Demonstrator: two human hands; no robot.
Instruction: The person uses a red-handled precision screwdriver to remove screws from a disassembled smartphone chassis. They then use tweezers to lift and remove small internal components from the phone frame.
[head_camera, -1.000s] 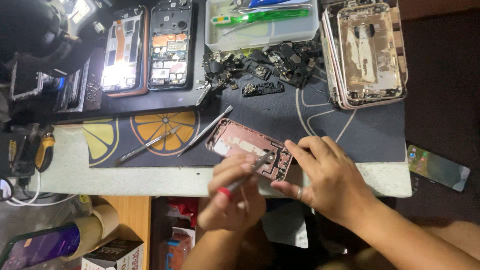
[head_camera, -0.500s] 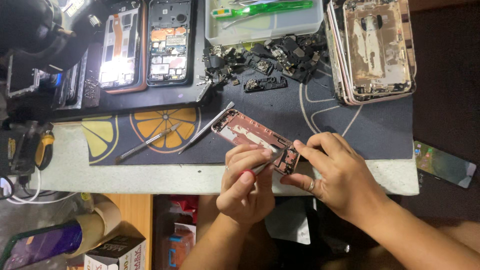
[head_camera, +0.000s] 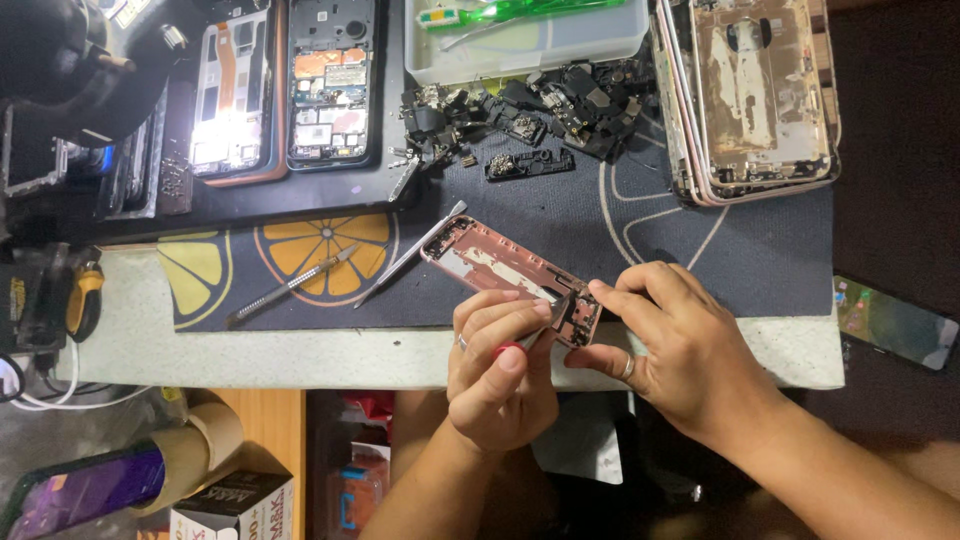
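Note:
A pink phone back housing (head_camera: 497, 268), stripped of its parts, lies tilted on the dark work mat (head_camera: 560, 230). My right hand (head_camera: 672, 345) pinches its near end and steadies it. My left hand (head_camera: 497, 368) is closed around a small red-handled screwdriver (head_camera: 522, 345), whose tip touches the inside of the housing near that end. Both hands sit at the mat's front edge, over the pale table edge (head_camera: 300, 355).
Metal tweezers (head_camera: 410, 255) and a flat pry tool (head_camera: 290, 285) lie left of the housing. Two opened phones (head_camera: 280, 90) rest at the back left, loose black parts (head_camera: 520, 115) and a clear parts tray (head_camera: 525, 40) behind, stacked phone housings (head_camera: 750, 100) back right, a lit phone (head_camera: 893, 322) at right.
The view has shifted slightly. My left hand with the screwdriver has moved a little along the housing's near end; my right hand keeps its grip.

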